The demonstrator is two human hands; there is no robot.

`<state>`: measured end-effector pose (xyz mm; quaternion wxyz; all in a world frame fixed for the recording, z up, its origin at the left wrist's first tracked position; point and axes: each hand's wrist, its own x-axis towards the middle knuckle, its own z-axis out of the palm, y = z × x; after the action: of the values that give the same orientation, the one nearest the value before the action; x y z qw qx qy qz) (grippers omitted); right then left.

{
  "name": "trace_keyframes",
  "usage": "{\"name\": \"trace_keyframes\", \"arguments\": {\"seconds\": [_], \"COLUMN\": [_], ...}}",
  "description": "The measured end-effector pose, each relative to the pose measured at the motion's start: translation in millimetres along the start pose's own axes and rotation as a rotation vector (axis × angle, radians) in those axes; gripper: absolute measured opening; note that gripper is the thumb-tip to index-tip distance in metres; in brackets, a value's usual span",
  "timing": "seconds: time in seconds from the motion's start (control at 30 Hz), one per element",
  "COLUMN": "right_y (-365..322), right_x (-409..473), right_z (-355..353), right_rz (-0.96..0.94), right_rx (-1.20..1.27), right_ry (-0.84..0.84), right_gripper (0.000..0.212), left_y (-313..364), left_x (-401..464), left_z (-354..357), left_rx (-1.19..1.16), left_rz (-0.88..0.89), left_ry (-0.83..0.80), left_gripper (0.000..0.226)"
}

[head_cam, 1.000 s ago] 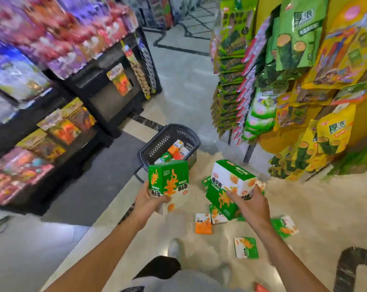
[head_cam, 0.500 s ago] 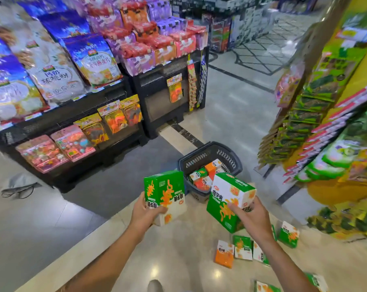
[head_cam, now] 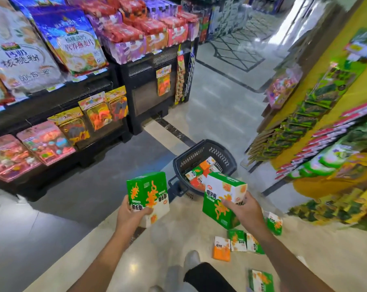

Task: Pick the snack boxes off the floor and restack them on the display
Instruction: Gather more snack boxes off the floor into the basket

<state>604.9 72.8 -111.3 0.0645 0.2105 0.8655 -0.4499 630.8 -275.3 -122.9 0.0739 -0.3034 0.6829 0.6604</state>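
Left hand (head_cam: 130, 216) grips one upright box (head_cam: 148, 194); right hand (head_cam: 244, 211) grips another box (head_cam: 222, 197), tilted. Remaining boxes (head_cam: 238, 242) lie on the floor (head_cam: 174, 239) below the right hand.

Bright, even overhead store lighting. Strong glare on the glossy pale tiled floor (head_cam: 226, 106), with a washed-out white streak at top right. Soft shadows under the black metal shelving rack (head_cam: 58, 175). Heavy wide-angle bending at the edges. Motion blur smears the yellow hanging-snack display (head_cam: 336, 127) on the right; left-side foil bags are also soft. Centre reasonably sharp, colours oversaturated.
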Motion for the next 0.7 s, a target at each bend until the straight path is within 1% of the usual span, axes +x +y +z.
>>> {"name": "trace_keyframes", "arguments": {"seconds": [0.07, 0.2, 0.33, 0.5, 0.6, 0.7], "right_y": [1.0, 4.0, 4.1, 1.2, -5.8, -13.0], "right_x": [13.9, 51.5, 102.2, 179.0, 224.6, 250.3], "right_z": [-1.2, -4.7, -3.8, -0.9, 1.6, 4.4], "right_rz": [0.043, 0.102, 0.153, 0.24, 0.29, 0.357], "right_rx": [-0.032, 0.012, 0.101, 0.138, 0.149, 0.187], "right_ry": [0.025, 0.123, 0.185, 0.197, 0.217, 0.253], "right_gripper": [0.045, 0.052, 0.046, 0.041, 0.044, 0.047], "left_y": [12.5, 37.0, 66.4, 110.1, 134.5, 152.0], "left_x": [17.1, 65.2, 125.9, 196.4, 243.1, 280.6], "left_z": [13.8, 45.8, 83.2, 123.5, 151.9, 180.9], "left_rx": [0.005, 0.057, 0.106, 0.172, 0.198, 0.25], "left_rz": [0.012, 0.017, 0.054, 0.088, 0.077, 0.052], "left_ry": [-0.035, -0.125, -0.191, -0.22, -0.227, -0.264], "left_gripper": [0.062, 0.059, 0.058, 0.064, 0.062, 0.061]}}
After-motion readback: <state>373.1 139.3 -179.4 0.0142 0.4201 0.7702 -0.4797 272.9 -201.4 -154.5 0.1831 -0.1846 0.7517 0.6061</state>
